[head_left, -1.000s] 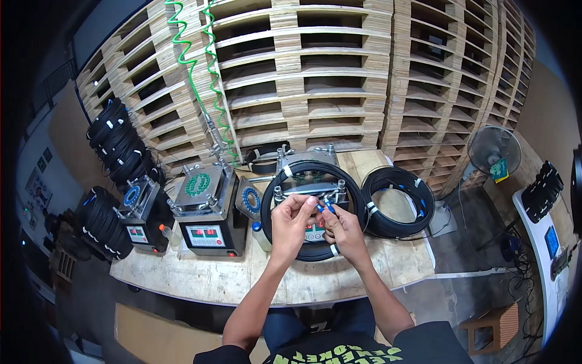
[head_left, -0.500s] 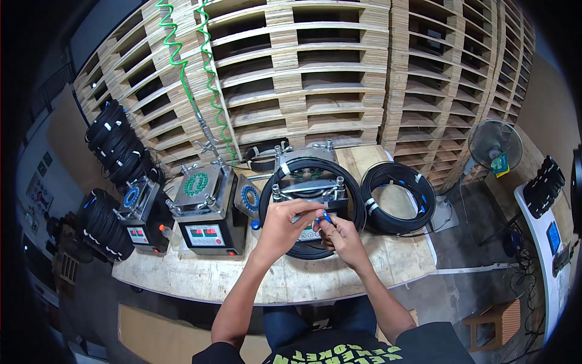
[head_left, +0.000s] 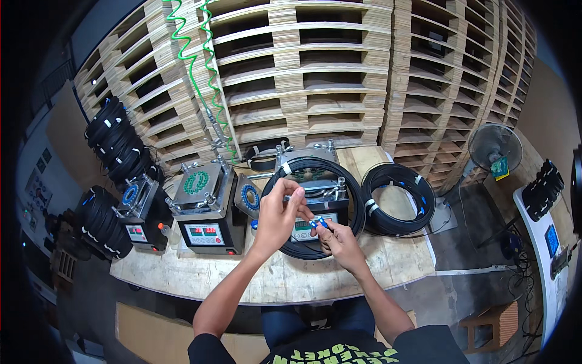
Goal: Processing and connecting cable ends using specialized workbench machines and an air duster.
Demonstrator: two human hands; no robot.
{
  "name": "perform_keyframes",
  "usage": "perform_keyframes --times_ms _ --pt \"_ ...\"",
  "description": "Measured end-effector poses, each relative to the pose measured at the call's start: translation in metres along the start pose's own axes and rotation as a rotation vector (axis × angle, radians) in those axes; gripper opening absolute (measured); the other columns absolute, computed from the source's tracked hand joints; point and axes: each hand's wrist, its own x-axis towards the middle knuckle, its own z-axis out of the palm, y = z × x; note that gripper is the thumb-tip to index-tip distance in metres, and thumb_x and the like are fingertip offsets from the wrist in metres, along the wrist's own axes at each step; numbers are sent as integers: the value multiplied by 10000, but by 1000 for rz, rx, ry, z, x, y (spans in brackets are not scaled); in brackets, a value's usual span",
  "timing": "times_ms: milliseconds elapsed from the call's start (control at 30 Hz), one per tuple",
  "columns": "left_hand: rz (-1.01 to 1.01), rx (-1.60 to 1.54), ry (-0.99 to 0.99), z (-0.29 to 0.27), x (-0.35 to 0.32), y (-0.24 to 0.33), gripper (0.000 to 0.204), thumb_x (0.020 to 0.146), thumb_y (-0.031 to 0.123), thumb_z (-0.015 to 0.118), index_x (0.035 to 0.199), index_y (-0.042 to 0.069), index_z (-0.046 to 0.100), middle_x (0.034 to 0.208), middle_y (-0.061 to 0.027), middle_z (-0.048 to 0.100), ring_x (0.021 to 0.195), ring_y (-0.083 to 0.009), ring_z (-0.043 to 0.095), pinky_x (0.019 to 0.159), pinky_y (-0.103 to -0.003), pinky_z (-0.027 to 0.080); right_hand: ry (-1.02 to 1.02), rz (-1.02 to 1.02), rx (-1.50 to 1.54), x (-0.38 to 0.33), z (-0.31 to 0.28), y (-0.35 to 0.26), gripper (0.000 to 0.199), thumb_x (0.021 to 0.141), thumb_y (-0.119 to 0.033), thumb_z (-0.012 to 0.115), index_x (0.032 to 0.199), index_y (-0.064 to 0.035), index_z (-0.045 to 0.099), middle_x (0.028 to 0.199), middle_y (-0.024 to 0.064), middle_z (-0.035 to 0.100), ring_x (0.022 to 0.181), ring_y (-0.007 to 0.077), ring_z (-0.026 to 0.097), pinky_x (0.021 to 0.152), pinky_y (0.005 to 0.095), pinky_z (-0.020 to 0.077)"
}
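Observation:
Pinched between the thumb and fingers of my right hand point(head_left: 341, 244) are small blue connectors point(head_left: 319, 224) with pale ends. My left hand point(head_left: 277, 213) is just to their left, its thumb and index finger curled together higher up; anything between them is too small to name. Its lower fingers reach close to the connectors, and contact is unclear. Behind both hands a large black cable coil point(head_left: 359, 200) leans upright against a metal-topped machine point(head_left: 332, 195). The coil and my hands partly hide the machine's display.
A second black cable coil point(head_left: 371, 212) lies at the right of the wooden table point(head_left: 388, 267). Two machines point(head_left: 206, 227) point(head_left: 144, 233) with lit displays stand left, near stacked coils point(head_left: 112, 136). Green air hoses point(head_left: 193, 73) hang before pallets point(head_left: 330, 79). A fan point(head_left: 494, 148) stands right.
My left hand has moved up and left, away from the connectors it was touching, and its fingers have curled. My right hand stays nearly in place, with more of the connectors now showing.

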Motion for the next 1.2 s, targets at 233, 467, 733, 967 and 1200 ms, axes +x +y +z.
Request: perform_keyframes --times_ms 233,467,733,967,1200 --pt "-36 -308 0 8 -17 -26 170 1000 149 637 1014 -20 648 816 -44 664 717 -91 619 651 -244 509 -33 -39 229 9 -8 -6 337 1055 -331 536 984 -4 572 632 -80 324 510 33 254 479 230 230" --pt "-72 -391 219 -20 -33 -53 181 970 137 676 1037 -30 668 888 -80 704 757 -111 645 714 -252 521 2 -55 169 23 -6 -12 306 1059 -311 523 1012 -13 572 636 -80 343 515 25 276 473 231 223" --pt "34 -53 1023 -228 -56 -133 190 942 198 712 1010 21 719 810 -5 675 670 -53 566 593 -217 453 54 -124 191 26 -34 -7 251 1070 -260 508 1103 -14 553 676 -53 377 532 24 306 455 192 256" --pt "-420 254 1169 -396 -120 -228 171 853 176 755 937 28 756 800 -37 716 600 -72 595 503 -231 440 5 -72 109 30 -24 0 267 1062 -265 525 1080 -1 562 669 -27 418 514 42 353 437 206 301" --pt "-760 414 853 -412 -112 -268 328 776 190 753 1098 127 746 790 -44 720 549 -144 652 466 -314 477 74 -81 14 28 -19 -8 286 1054 -269 539 1077 14 568 677 -6 456 523 71 434 469 250 440"
